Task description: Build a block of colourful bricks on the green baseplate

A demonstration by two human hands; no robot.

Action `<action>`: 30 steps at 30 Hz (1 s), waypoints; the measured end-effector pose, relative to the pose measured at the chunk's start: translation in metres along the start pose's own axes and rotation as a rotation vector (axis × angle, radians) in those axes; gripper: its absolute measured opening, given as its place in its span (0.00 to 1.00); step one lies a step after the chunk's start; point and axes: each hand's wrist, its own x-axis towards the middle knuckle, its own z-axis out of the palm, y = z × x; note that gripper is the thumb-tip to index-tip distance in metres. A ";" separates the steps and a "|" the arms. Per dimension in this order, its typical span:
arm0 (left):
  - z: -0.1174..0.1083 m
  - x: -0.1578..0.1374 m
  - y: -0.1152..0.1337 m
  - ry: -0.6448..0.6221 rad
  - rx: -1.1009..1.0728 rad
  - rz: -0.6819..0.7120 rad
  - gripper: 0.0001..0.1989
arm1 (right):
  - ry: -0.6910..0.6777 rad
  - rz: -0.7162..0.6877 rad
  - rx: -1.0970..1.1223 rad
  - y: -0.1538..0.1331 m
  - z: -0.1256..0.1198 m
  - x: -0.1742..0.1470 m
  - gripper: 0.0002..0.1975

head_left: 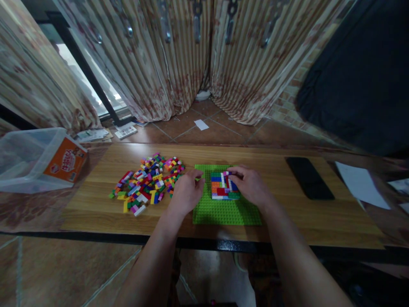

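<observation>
A green studded baseplate [226,213] lies on the table before me. On its upper part sits a low block of multicoloured building bricks [220,191], with red, blue, orange, white and green pieces. My right hand [251,183] reaches over the block's far right corner, thumb and fingertips closed at a small pink-and-white brick [226,173]; the fingers partly cover that corner. My left hand [188,192] hovers by the baseplate's left edge, fingers half curled, with a gap between thumb and fingertips and no brick visible there. Left of it spreads a pile of loose bricks [145,185].
A clear plastic bin [28,160] with an orange label stands at the table's left end. To the right lie a black phone-like slab [309,178] and a white paper sheet [361,183]. Curtains [179,64] hang beyond the wooden table [275,221].
</observation>
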 end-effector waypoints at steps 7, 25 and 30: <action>-0.001 -0.001 0.001 -0.004 0.010 0.008 0.09 | 0.016 0.027 0.049 0.003 -0.004 -0.001 0.11; 0.000 -0.002 0.000 -0.017 0.067 0.031 0.08 | 0.015 0.120 0.191 0.009 0.004 0.004 0.13; 0.000 -0.001 0.001 -0.030 0.081 0.016 0.09 | 0.031 0.114 0.170 0.011 0.007 0.006 0.12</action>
